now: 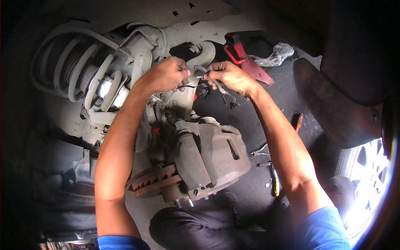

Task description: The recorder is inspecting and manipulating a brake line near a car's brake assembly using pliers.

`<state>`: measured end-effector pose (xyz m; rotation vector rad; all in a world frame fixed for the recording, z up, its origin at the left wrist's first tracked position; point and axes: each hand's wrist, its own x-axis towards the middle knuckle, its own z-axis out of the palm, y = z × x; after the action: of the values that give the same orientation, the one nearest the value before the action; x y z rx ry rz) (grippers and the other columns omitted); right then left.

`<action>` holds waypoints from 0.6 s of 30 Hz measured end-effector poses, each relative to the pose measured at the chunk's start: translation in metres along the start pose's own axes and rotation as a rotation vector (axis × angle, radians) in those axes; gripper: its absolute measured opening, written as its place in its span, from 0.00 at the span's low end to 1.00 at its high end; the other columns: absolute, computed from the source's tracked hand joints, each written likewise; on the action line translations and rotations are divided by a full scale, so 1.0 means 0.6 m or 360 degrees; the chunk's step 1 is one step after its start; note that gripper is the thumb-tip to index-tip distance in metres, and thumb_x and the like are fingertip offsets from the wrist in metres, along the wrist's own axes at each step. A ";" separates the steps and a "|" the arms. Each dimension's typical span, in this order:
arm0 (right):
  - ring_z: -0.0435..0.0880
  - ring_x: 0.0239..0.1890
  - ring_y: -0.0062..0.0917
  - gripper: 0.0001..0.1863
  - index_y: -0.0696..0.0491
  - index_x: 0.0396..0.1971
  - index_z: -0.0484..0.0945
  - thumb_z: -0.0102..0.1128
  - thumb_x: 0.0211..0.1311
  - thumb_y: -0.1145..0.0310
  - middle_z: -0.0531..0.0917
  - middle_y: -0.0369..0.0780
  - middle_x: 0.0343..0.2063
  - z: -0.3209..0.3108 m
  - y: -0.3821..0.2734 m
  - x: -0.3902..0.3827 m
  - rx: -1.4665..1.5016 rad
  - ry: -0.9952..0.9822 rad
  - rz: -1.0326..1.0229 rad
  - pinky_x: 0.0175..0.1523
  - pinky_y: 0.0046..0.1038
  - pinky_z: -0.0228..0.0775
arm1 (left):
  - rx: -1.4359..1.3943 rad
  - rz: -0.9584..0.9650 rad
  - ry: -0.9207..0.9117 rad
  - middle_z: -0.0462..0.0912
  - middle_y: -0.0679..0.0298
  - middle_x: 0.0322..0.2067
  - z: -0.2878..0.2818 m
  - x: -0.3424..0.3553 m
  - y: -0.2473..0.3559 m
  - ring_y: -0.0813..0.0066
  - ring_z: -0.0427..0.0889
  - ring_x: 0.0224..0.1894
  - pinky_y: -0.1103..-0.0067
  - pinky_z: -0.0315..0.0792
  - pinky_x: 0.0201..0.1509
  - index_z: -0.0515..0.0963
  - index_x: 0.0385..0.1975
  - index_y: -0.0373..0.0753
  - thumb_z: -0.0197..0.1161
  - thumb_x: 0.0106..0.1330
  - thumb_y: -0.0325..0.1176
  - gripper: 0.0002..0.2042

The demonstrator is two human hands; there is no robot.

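Observation:
My left hand (170, 76) is closed in a pinch on a thin wire (189, 86), whose dark and pale parts show below the fingertips. Just right of it, my right hand (229, 78) grips a grey sheathed cable (222, 90). Part of that cable sticks out above the fingers, and a short pale end points toward my left hand. Lower down, it hangs in a dangling, bracket-like piece (232, 101). The hands are a small gap apart, in front of a grey suspension arm (183, 102). My fingers partly cover both gripped parts.
Below my hands sit a brake caliper (227, 156) and a rusty disc (156, 183). A coil spring (85, 73) stands left. Beyond my right hand are a red stand (254, 66) and clear plastic (277, 54). Pliers (259, 151) and a yellow-handled screwdriver (276, 186) lie near my right forearm.

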<state>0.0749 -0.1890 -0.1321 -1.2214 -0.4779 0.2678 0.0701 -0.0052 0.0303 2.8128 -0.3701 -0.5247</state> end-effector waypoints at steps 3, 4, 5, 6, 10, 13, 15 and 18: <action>0.79 0.26 0.19 0.09 0.62 0.34 0.82 0.62 0.67 0.70 0.82 0.37 0.25 0.003 0.004 -0.007 0.0046 -0.0033 0.0008 0.34 0.23 0.71 | -0.0072 -0.0001 -0.0044 0.87 0.54 0.35 0.001 0.004 -0.009 0.71 0.88 0.33 0.75 0.80 0.33 0.78 0.49 0.26 0.59 0.77 0.38 0.17; 0.79 0.26 0.20 0.09 0.62 0.34 0.82 0.62 0.67 0.71 0.83 0.37 0.26 0.005 0.005 -0.009 0.0037 -0.0033 0.0045 0.35 0.24 0.71 | -0.0096 -0.0021 -0.0107 0.87 0.54 0.36 0.001 0.005 -0.012 0.70 0.88 0.35 0.75 0.81 0.36 0.78 0.50 0.26 0.57 0.78 0.37 0.17; 0.79 0.27 0.20 0.08 0.62 0.33 0.81 0.61 0.67 0.71 0.83 0.38 0.26 0.006 0.005 -0.011 0.0027 -0.0032 0.0082 0.36 0.24 0.72 | -0.0119 -0.0041 -0.0171 0.88 0.55 0.37 0.001 0.006 -0.014 0.69 0.88 0.37 0.75 0.81 0.39 0.77 0.51 0.27 0.56 0.78 0.36 0.16; 0.79 0.27 0.20 0.08 0.62 0.33 0.81 0.61 0.67 0.71 0.83 0.38 0.26 0.009 0.005 -0.011 0.0028 -0.0036 0.0080 0.36 0.24 0.72 | -0.0118 -0.0043 -0.0168 0.88 0.55 0.37 0.000 0.006 -0.017 0.69 0.88 0.37 0.75 0.81 0.39 0.77 0.51 0.27 0.56 0.78 0.36 0.16; 0.81 0.30 0.22 0.07 0.61 0.32 0.82 0.60 0.64 0.72 0.84 0.39 0.27 -0.001 0.046 -0.011 0.0079 0.0070 0.0186 0.39 0.24 0.73 | 0.0095 0.0065 -0.0129 0.87 0.56 0.38 0.000 0.007 -0.030 0.71 0.86 0.40 0.74 0.79 0.44 0.78 0.51 0.30 0.55 0.79 0.36 0.14; 0.84 0.37 0.22 0.09 0.56 0.40 0.81 0.61 0.65 0.68 0.87 0.37 0.32 -0.030 0.113 -0.011 -0.0061 -0.0024 0.0307 0.43 0.23 0.72 | 0.0195 0.0290 0.0052 0.86 0.56 0.38 0.009 -0.010 -0.001 0.72 0.84 0.41 0.74 0.78 0.46 0.78 0.50 0.31 0.57 0.77 0.37 0.14; 0.84 0.38 0.22 0.14 0.59 0.46 0.81 0.61 0.62 0.69 0.88 0.37 0.33 -0.018 0.134 -0.010 -0.0108 -0.0054 0.0292 0.43 0.24 0.74 | 0.0319 0.0429 0.0036 0.86 0.57 0.37 -0.006 -0.054 0.033 0.70 0.85 0.41 0.73 0.78 0.49 0.79 0.48 0.32 0.60 0.76 0.40 0.15; 0.85 0.38 0.23 0.15 0.60 0.45 0.83 0.63 0.60 0.69 0.88 0.39 0.34 0.004 0.159 -0.003 -0.0138 -0.0038 0.0297 0.42 0.26 0.76 | 0.0480 0.0289 0.0016 0.87 0.56 0.39 -0.026 -0.146 0.108 0.70 0.85 0.43 0.72 0.78 0.51 0.80 0.50 0.34 0.59 0.76 0.39 0.15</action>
<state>0.0776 -0.1566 -0.2219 -1.3509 -0.4001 0.4245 -0.0158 -0.0372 0.0908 3.0218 -0.7519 -0.4472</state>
